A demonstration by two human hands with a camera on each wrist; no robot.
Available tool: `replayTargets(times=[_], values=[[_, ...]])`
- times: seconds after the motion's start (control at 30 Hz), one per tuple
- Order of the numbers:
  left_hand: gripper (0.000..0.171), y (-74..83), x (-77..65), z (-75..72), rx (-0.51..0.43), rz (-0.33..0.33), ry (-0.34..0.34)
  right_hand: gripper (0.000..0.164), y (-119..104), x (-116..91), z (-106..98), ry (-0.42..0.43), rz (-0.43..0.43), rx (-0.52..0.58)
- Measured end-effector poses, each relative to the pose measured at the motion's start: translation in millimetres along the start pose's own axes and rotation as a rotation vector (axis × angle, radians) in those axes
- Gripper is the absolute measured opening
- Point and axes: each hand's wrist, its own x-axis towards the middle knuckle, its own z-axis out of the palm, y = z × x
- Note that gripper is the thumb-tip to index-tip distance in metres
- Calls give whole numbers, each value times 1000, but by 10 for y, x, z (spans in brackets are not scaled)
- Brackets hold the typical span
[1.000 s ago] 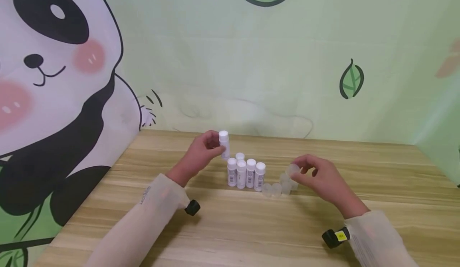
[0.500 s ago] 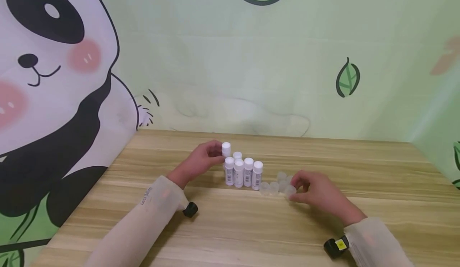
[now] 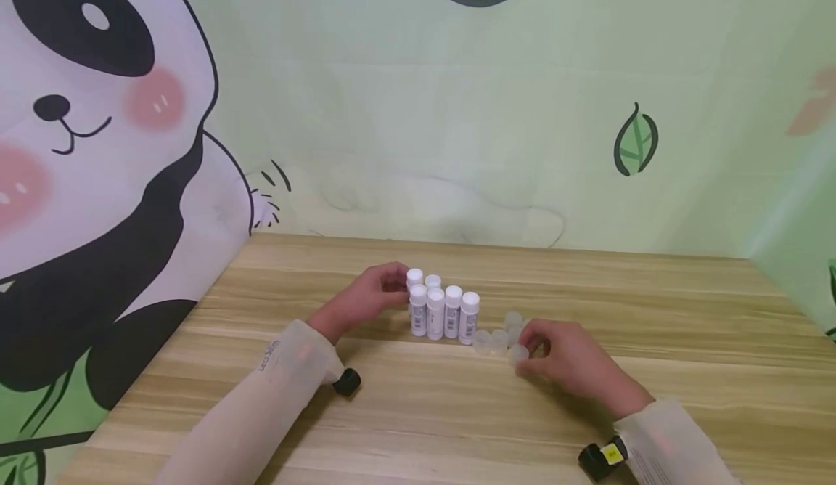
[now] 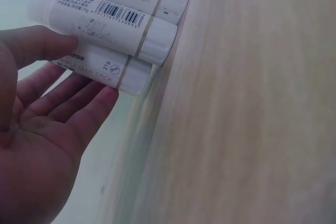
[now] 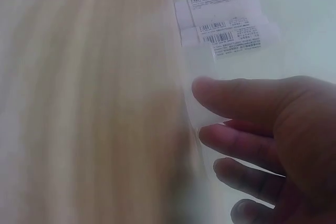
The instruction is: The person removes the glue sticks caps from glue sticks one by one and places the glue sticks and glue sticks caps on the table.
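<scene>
My left hand (image 3: pixel 366 300) holds a white glue stick (image 3: pixel 414 276) upright at the back left of a tight group. In the left wrist view, fingers lie behind that glue stick (image 4: pixel 123 72) and the thumb overlaps the nearer one. Several more white glue sticks (image 3: pixel 435 318) stand together, barcodes facing forward. To their right, my right hand (image 3: pixel 578 358) pinches a small translucent cylinder (image 3: pixel 519 354) between thumb and fingers, at the front of several similar translucent cylinders (image 3: pixel 499 340). The right wrist view has the thumb across the held cylinder (image 5: pixel 197 100), close over the table.
The wood-grain table (image 3: pixel 418 412) runs back to a pale green cloth backdrop (image 3: pixel 392 93) printed with a panda (image 3: pixel 170 216) and leaves. A small black camera (image 3: pixel 347 382) sits at the left wrist, another camera (image 3: pixel 596 462) at the right.
My left hand has lowered its glue stick from above the group to beside the others. The right hand has brought its translucent cylinder down and forward, slightly left, to the front of its cluster.
</scene>
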Motion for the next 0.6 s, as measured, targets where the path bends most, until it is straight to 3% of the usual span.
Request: replayTargets(times=[0.6], values=[[31,-63,6,-3,9,-18,-41,22,-19,3,-11,8,4,-3]])
